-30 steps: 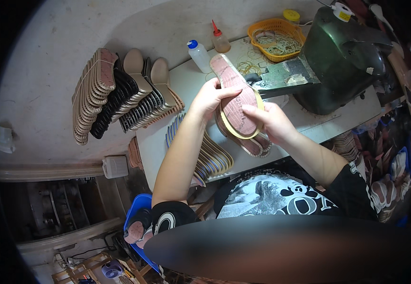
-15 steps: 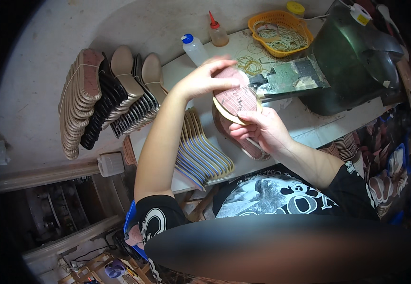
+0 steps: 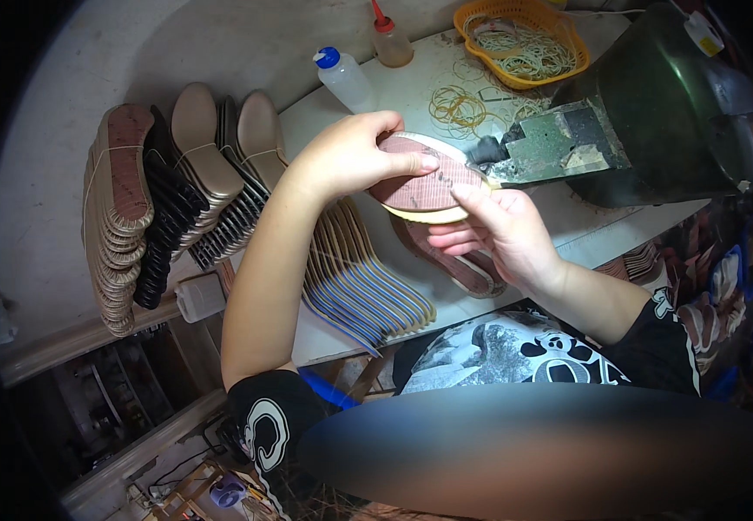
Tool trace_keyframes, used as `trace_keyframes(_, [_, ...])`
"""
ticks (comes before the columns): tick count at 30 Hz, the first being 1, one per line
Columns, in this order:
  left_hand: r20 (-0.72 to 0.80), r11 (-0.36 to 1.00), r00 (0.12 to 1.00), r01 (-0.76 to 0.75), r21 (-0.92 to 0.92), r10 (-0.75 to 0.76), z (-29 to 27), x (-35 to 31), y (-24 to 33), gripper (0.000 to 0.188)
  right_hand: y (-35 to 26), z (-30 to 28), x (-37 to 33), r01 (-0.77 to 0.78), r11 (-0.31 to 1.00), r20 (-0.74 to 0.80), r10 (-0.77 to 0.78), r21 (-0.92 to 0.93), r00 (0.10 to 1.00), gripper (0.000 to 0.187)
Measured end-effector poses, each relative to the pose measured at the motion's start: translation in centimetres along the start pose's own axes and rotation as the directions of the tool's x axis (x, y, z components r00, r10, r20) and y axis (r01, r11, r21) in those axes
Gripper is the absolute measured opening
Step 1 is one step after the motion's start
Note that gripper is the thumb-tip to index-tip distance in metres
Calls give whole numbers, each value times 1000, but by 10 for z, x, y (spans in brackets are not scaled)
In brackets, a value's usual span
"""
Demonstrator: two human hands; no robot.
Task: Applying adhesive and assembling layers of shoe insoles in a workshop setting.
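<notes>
I hold a pinkish-brown shoe insole [image 3: 415, 193] with a pale and yellow edge between both hands, its underside facing up. My left hand [image 3: 341, 156] grips its far left part, thumb lying across the top. From the right, my right hand [image 3: 515, 233] pinches the near right edge between thumb and fingers. The insole's far right edge is beside the dark tip of a green machine's arm [image 3: 567, 143]; whether they touch, I cannot tell. Beneath my hands another pinkish insole [image 3: 478, 276] lies on the white table [image 3: 654, 221], partly covered by the right hand.
A row of blue-and-tan edged insoles [image 3: 368, 282] stands left of my hands. Further left are banded stacks of insoles [image 3: 120, 208]. At the back are a blue-capped bottle [image 3: 344, 82], a red-tipped bottle [image 3: 391, 43], loose rubber bands [image 3: 459, 111] and a yellow basket [image 3: 524, 74] of bands.
The held insole has turned so its long side lies more crosswise. My left hand has come nearer and settled on it; my right thumb has slid along its edge. The view has shifted slightly.
</notes>
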State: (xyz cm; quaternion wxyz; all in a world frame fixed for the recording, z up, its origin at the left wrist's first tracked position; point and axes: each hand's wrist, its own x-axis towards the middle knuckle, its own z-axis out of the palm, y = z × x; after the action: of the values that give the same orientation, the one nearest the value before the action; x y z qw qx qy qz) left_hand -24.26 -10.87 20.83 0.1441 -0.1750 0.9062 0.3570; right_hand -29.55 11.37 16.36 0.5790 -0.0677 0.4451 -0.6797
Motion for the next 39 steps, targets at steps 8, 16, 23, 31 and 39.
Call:
trace_keyframes(8, [62,988,986,156,24,-157,14,-27,11,64,-2,-1,-3,-39,999,15,39,-25,999,32])
trace_keyframes(16, [149,864,935,353,-358,-321,44,-52,36,60,30,8,-27,184,970,208,-149,-158,967,30])
trace_keyframes(23, [156,776,948,317,-546,-278,57,-68,45,58,29,-6,-39,177,978,186,-154,-111,970,43])
trace_keyframes(31, [-83,803,938,239,-545,-336,76,-63,33,46,9,-38,-25,54,981,389,23,-188,921,35])
trace_keyframes(39, [-194,834,908,236,-499,-373,58,-48,36,49,7,-69,-72,-73,939,216,153,-337,964,31])
